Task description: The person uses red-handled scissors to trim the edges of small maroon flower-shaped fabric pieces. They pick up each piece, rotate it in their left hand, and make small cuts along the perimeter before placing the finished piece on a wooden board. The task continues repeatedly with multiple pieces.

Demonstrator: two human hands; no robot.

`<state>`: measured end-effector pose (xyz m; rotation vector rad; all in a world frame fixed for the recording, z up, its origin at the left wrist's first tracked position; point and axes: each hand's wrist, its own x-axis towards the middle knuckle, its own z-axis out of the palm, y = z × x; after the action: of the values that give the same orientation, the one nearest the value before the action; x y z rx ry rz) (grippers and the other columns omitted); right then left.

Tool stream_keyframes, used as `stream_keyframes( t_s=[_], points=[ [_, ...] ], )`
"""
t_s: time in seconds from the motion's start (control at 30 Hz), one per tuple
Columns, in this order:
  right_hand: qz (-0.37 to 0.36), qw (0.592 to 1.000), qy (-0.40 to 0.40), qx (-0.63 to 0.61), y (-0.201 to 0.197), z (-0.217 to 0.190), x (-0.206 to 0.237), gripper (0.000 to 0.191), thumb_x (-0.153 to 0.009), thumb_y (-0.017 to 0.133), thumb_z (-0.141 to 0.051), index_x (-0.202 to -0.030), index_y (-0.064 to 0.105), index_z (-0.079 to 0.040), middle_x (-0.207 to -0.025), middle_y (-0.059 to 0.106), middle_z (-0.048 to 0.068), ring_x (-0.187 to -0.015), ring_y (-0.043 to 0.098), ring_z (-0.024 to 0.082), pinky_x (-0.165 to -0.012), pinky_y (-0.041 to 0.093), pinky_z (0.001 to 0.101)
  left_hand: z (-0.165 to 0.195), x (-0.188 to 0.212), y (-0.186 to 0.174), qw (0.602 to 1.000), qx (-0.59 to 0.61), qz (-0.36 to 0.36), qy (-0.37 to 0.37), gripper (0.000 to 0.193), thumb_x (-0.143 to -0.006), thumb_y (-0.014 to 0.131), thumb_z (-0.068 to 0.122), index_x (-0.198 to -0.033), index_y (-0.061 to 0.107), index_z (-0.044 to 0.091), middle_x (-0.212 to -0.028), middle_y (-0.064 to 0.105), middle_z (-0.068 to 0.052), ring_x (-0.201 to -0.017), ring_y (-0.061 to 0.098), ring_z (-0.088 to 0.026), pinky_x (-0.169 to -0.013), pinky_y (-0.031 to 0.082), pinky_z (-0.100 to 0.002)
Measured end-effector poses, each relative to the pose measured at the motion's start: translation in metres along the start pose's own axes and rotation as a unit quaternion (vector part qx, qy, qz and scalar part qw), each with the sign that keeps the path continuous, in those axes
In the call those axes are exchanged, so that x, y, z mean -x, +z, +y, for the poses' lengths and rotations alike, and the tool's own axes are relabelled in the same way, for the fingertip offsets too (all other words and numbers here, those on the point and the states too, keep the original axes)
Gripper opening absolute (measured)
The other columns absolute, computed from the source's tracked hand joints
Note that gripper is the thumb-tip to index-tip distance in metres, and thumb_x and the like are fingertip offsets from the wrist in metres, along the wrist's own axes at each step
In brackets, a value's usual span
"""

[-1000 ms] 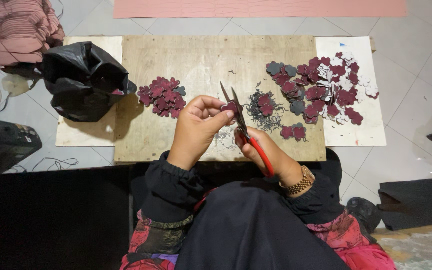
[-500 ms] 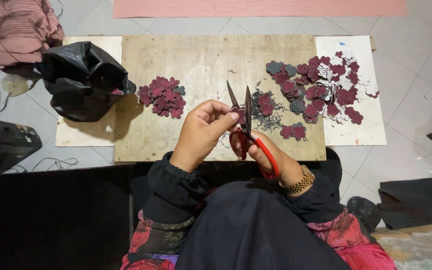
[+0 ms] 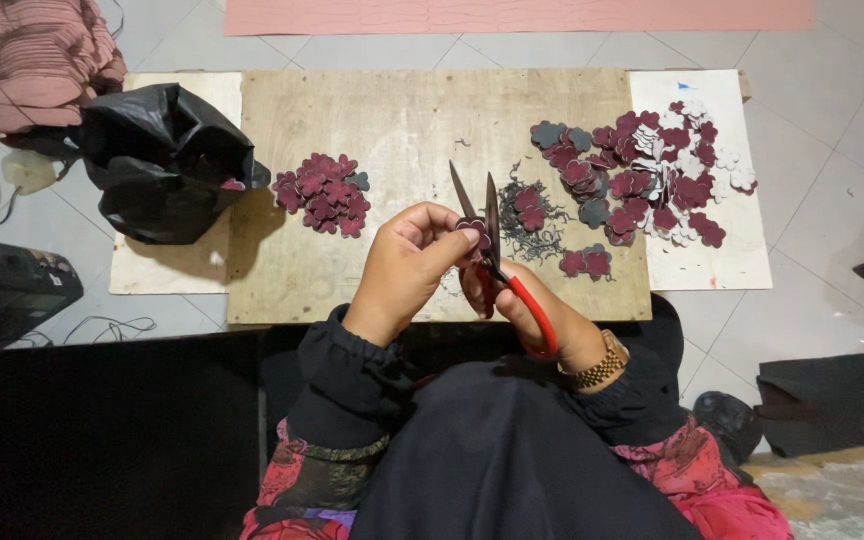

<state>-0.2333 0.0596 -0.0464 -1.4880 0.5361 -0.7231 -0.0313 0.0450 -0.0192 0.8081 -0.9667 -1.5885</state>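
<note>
My left hand (image 3: 407,265) pinches a small dark-red flower-shaped piece (image 3: 471,233) between thumb and fingers. My right hand (image 3: 532,318) grips red-handled scissors (image 3: 497,255), whose blades stand apart around that piece. Both hands hover over the near edge of a wooden board (image 3: 412,120). A small pile of trimmed dark-red flower pieces (image 3: 324,194) lies on the board to the left. A larger spread of red, grey and white flower pieces (image 3: 642,175) lies to the right. Dark thread-like offcuts (image 3: 532,225) lie just beyond the scissors.
A black plastic bag (image 3: 157,160) sits on a pale sheet left of the board. Pink folded fabric (image 3: 32,60) lies at the top left. A white sheet (image 3: 727,255) carries part of the right pile. Dark objects stand on the tiled floor at both sides.
The scissors have swung more upright and their blades have spread around the flower piece. My left hand has turned the piece slightly.
</note>
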Motion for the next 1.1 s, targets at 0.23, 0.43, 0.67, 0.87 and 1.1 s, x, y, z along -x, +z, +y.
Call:
stream_keyframes(
  t_s=[0.23, 0.43, 0.67, 0.87, 1.1],
  points=[
    [0.028, 1.0, 0.006, -0.005, 0.003, -0.001, -0.002, 0.083, -0.09, 0.051, -0.082, -0.116, 0.055, -0.003, -0.087, 0.047, 0.0, -0.076, 0.045, 0.01, -0.068, 0.043, 0.0263, 0.001, -0.002, 0.0, 1.0, -0.007, 0.005, -0.014, 0.008, -0.094, 0.071, 0.003, -0.098, 0.065, -0.001, -0.087, 0.073, -0.007, -0.078, 0.068, -0.011, -0.073, 0.056, -0.025],
    [0.031, 0.999, 0.007, 0.012, 0.002, -0.001, -0.003, 0.076, -0.094, 0.049, -0.082, -0.1, 0.052, -0.006, -0.086, 0.047, 0.0, -0.076, 0.045, 0.01, -0.068, 0.043, 0.0256, 0.003, 0.0, 0.002, 1.0, -0.017, 0.005, -0.018, 0.006, -0.093, 0.07, 0.003, -0.095, 0.066, 0.0, -0.087, 0.073, -0.005, -0.078, 0.066, -0.009, -0.073, 0.054, -0.025],
    [0.062, 0.997, 0.035, -0.01, 0.004, 0.0, -0.003, 0.068, -0.095, 0.051, -0.077, -0.096, 0.05, -0.008, -0.083, 0.045, -0.002, -0.072, 0.043, 0.008, -0.065, 0.041, 0.0238, -0.002, -0.003, 0.0, 0.999, -0.039, 0.018, -0.003, 0.009, -0.092, 0.073, 0.004, -0.089, 0.065, 0.002, -0.085, 0.071, -0.003, -0.077, 0.062, -0.006, -0.07, 0.05, -0.023],
    [0.076, 0.996, 0.045, -0.013, 0.007, -0.003, -0.003, 0.068, -0.093, 0.052, -0.077, -0.096, 0.05, -0.009, -0.083, 0.047, -0.002, -0.07, 0.044, 0.007, -0.063, 0.041, 0.022, -0.009, -0.005, -0.004, 0.999, -0.038, 0.024, -0.005, 0.009, -0.093, 0.075, 0.006, -0.09, 0.066, 0.003, -0.084, 0.07, -0.001, -0.076, 0.059, -0.005, -0.07, 0.048, -0.022],
    [0.093, 0.994, 0.06, -0.022, 0.009, -0.004, -0.003, 0.067, -0.093, 0.055, -0.075, -0.094, 0.05, -0.009, -0.079, 0.046, -0.004, -0.066, 0.042, 0.006, -0.059, 0.039, 0.0212, -0.009, -0.006, -0.006, 1.0, -0.002, 0.021, -0.009, 0.008, -0.094, 0.072, 0.006, -0.094, 0.065, 0.001, -0.091, 0.073, -0.005, -0.084, 0.067, -0.009, -0.079, 0.055, -0.025]
  ],
)
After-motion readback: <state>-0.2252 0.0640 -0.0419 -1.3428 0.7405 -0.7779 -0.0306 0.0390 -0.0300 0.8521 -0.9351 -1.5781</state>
